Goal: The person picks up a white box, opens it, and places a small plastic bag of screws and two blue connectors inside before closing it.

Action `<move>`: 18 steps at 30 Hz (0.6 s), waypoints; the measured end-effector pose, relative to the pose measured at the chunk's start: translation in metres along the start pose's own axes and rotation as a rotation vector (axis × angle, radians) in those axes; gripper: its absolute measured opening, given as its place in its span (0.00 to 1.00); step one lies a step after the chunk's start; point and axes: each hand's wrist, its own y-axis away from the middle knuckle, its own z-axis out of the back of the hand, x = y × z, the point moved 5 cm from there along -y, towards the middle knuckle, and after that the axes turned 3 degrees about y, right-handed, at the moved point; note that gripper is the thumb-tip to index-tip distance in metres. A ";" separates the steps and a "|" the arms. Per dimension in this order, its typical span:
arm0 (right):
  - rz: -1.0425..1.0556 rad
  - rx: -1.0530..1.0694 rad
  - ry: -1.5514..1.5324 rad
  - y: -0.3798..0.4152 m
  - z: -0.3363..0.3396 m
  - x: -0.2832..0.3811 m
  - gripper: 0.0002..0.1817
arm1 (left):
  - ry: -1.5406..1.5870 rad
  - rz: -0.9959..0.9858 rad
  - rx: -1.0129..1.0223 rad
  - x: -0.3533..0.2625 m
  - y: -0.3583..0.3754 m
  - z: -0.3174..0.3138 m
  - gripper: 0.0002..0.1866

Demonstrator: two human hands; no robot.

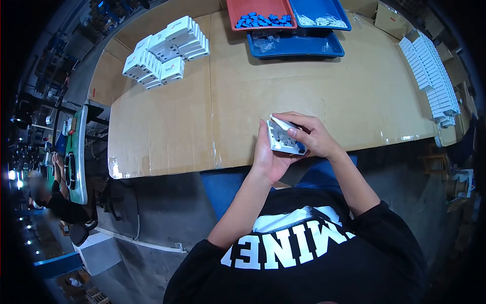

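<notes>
Close to the table's front edge, my left hand (270, 161) cradles a small white plastic case (286, 148) from below and along its left side. Its inside faces up toward me, showing pale and greyish parts and a bit of blue at the right corner. My right hand (316, 134) grips a white cover piece (284, 123) at the case's far edge, tilted over it, with the thumb on top. Its other fingers wrap behind the case, partly hidden.
White boxed units (167, 50) are stacked at the back left. A red tray (260, 6) of blue parts and a blue tray (324, 12) of white sticks stand above another blue tray (298, 46). White cases (430, 76) line the right edge. A person (66, 202) sits at a green table on the left.
</notes>
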 end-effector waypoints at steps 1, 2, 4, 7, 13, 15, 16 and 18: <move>-0.019 0.020 0.027 -0.001 -0.001 0.001 0.28 | -0.006 -0.001 -0.006 0.000 -0.002 0.001 0.39; -0.044 0.039 0.052 0.001 -0.002 -0.002 0.28 | -0.010 0.005 -0.015 0.002 -0.004 0.004 0.40; -0.040 0.036 0.044 0.004 -0.002 -0.007 0.27 | -0.012 0.020 0.006 0.006 -0.010 0.011 0.40; -0.065 0.025 0.033 0.003 0.011 -0.011 0.26 | -0.018 0.046 0.025 0.005 -0.021 0.009 0.37; -0.109 0.018 -0.009 0.005 0.015 -0.021 0.21 | -0.011 0.057 -0.038 0.008 -0.023 0.006 0.33; -0.123 0.010 0.002 0.004 0.015 -0.026 0.20 | 0.040 0.076 -0.062 0.010 -0.028 0.009 0.33; -0.118 0.017 0.074 0.003 0.015 -0.026 0.20 | 0.044 0.086 -0.079 0.012 -0.032 0.014 0.33; -0.170 0.016 0.086 0.002 0.015 -0.041 0.21 | 0.062 0.110 -0.056 0.015 -0.044 0.022 0.33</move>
